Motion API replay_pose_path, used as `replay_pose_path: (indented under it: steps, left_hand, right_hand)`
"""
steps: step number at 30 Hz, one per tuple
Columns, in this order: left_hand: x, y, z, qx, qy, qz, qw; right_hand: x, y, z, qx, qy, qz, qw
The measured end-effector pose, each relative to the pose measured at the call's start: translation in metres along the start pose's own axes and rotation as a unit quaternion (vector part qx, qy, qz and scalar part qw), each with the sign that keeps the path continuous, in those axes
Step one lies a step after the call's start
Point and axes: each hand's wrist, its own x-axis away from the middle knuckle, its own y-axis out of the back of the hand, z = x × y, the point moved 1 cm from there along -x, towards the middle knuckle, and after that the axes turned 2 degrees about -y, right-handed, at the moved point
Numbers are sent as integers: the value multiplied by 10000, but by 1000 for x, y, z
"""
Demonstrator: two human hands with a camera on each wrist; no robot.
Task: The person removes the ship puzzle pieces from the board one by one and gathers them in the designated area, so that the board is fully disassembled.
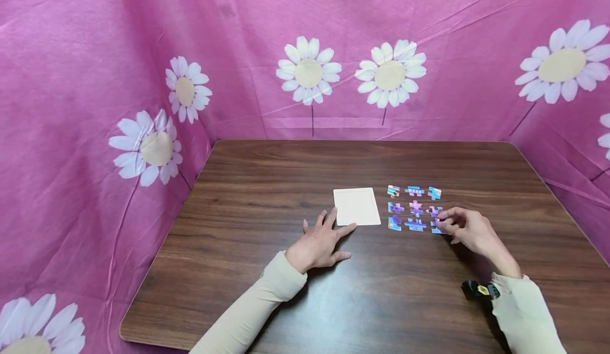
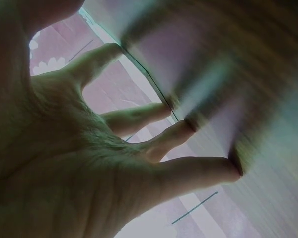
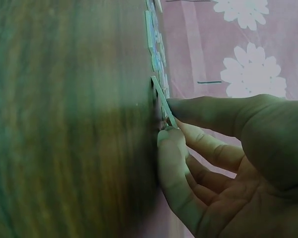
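Several colourful jigsaw pieces (image 1: 415, 208) lie apart in rows on the table, right of a white square board (image 1: 357, 205). My right hand (image 1: 473, 232) pinches the jigsaw piece (image 3: 162, 99) at the near right corner between thumb and finger. In the right wrist view that piece tilts, one edge lifted off the wood. The fingers partly cover it in the head view. My left hand (image 1: 318, 241) rests palm down with fingers spread, fingertips at the board's near left corner. In the left wrist view, the left hand's fingertips (image 2: 236, 166) press on the tabletop.
The brown wooden table (image 1: 267, 184) has rounded corners. A pink cloth (image 1: 248, 36) printed with white daisies hangs behind it and along its sides. A black strap device (image 1: 480, 290) sits at the right wrist, by the sleeve.
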Motion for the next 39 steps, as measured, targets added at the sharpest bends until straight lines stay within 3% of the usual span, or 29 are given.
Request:
replay_pose_path:
  steps: [20,31,39]
  left_hand:
    - [-4,4,3,-158,-125,-49,9998]
    - [2,4,9,-226,-287,-366,9987]
    - [1,4,16,89,-402,-353,9985]
  right_hand:
    - [1,-4,4,184,-35,-120,9998]
    - [-3,0,17,37,459,-590,9972]
    - [-10,-1,36,422,917,-939,9904]
